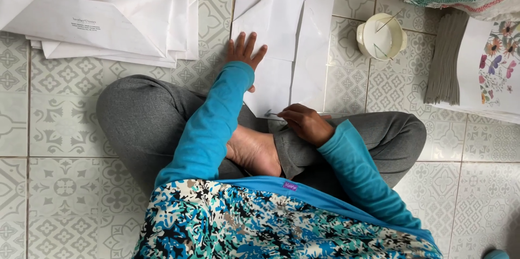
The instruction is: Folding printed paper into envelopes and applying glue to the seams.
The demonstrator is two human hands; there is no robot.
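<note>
White folded paper: L hand flat on it, R hand curled at edge.

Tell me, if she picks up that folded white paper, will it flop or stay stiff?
The folded white paper would probably bend and droop, since it looks thin and lies flat under the left hand. It likely weighs very little. On the smooth floor tiles it could slide easily when pushed, which may be why that hand presses it down.

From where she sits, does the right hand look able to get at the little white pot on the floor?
Probably yes. The white pot stands on bare tile beyond the right hand, on that hand's side of the folded paper, with nothing between them; the left hand presses the paper.
</note>
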